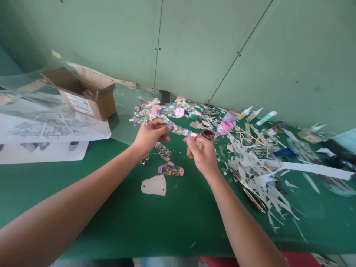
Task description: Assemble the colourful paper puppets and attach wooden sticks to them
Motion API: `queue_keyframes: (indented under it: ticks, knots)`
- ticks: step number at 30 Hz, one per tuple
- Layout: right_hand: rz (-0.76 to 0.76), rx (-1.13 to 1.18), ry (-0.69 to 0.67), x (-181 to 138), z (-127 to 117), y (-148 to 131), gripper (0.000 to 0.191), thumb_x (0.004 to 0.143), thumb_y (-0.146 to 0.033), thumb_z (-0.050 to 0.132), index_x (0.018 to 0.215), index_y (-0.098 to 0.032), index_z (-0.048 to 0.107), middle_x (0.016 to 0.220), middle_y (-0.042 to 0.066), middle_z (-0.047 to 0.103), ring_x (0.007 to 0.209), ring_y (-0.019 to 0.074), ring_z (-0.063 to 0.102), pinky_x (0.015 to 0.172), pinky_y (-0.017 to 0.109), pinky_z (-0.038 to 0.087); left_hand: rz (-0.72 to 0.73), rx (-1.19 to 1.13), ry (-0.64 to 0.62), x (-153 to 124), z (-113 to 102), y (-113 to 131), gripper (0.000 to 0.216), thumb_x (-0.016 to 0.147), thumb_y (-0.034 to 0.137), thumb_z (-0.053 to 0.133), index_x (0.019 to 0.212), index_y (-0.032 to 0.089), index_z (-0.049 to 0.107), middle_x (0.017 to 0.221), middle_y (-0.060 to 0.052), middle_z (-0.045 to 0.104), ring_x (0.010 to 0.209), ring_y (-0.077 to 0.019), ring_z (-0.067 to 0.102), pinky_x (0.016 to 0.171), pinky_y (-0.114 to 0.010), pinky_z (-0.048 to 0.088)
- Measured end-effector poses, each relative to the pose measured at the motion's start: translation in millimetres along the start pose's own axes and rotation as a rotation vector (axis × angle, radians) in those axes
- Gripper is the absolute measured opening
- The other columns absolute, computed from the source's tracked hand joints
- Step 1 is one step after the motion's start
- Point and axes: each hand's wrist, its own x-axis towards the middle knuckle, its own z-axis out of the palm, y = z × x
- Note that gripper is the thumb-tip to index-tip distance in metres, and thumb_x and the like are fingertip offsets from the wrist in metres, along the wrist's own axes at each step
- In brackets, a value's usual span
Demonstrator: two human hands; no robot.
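Note:
Between my hands stretches a narrow camouflage-patterned paper strip [180,129] with a pink end. My left hand [151,136] is closed, pinching the strip near its left part. The fingertips of my right hand [203,152] close on its pink end. Just beyond my left hand is a larger patterned paper cut-out [148,111] with pink pieces; whether the strip is joined to it I cannot tell. Below my hands lie two smaller patterned pieces, a narrow one [163,151] and a wider one [172,169] with pink ends. A plain white cut-out [154,185] with small holes rests nearer me.
On the left stand an open cardboard box [91,94] and printed sheets [55,126]. White paper scraps [258,174] cover the right side, with scissors [251,194] among them. Behind are a pink container [224,127], wooden sticks [257,135] and a glue tube [266,118]. A green wall [194,48] rises behind.

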Motion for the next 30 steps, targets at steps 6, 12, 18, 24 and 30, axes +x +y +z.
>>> queue_keyframes:
  ticks: [6, 12, 18, 24, 30]
  knots:
    - [-0.251, -0.365, -0.282, -10.6, 33.1, -14.8, 0.021, 0.09, -0.021, 0.054, 0.103, -0.02, 0.07, 0.094, 0.006, 0.069, 0.073, 0.0149, 0.063, 0.068, 0.027, 0.05, 0.073, -0.046, 0.057, 1.9, -1.9, 6.1, 0.031, 0.059, 0.026, 0.08, 0.066, 0.018, 0.051, 0.052, 0.008, 0.054, 0.045, -0.0067, 0.055, 0.052, -0.022, 0.053]
    - [-0.441, -0.694, -0.45, -17.2, 65.7, -15.2, 0.027, 0.092, -0.022, 0.056, 0.115, -0.017, 0.069, 0.101, 0.012, 0.065, 0.099, 0.0256, 0.06, 0.082, 0.036, 0.052, 0.068, -0.04, 0.061, 2.0, -1.3, 4.7, 0.031, 0.06, 0.028, 0.079, 0.069, 0.019, 0.05, 0.056, 0.008, 0.055, 0.045, -0.0065, 0.055, 0.052, -0.022, 0.053]
    - [-0.396, -0.721, -0.438, -16.2, 67.1, -13.2, 0.021, 0.093, -0.016, 0.051, 0.096, -0.018, 0.072, 0.095, 0.009, 0.066, 0.093, 0.0222, 0.061, 0.08, 0.034, 0.052, 0.083, -0.009, 0.039, 2.9, -3.3, 1.4, 0.03, 0.062, 0.028, 0.078, 0.069, 0.019, 0.051, 0.056, 0.007, 0.055, 0.046, -0.0066, 0.055, 0.052, -0.022, 0.052]
    - [-0.37, -0.631, -0.373, -17.1, 57.1, -14.5, 0.018, 0.09, -0.013, 0.051, 0.089, -0.017, 0.069, 0.092, 0.009, 0.069, 0.092, 0.0216, 0.062, 0.076, 0.032, 0.051, 0.092, 0.025, 0.039, 3.0, -4.8, -0.8, 0.031, 0.062, 0.029, 0.08, 0.068, 0.018, 0.051, 0.053, 0.007, 0.054, 0.046, -0.0068, 0.056, 0.051, -0.02, 0.051]
    - [-0.185, -0.174, -0.191, -10.1, 35.0, -8.4, 0.011, 0.084, -0.02, 0.057, 0.082, -0.02, 0.067, 0.084, 0.003, 0.07, 0.068, 0.0134, 0.064, 0.065, 0.026, 0.052, 0.073, 0.046, 0.054, 5.0, -5.8, -1.3, 0.037, 0.057, 0.031, 0.083, 0.069, 0.018, 0.051, 0.056, 0.008, 0.056, 0.045, -0.0068, 0.057, 0.051, -0.02, 0.051]
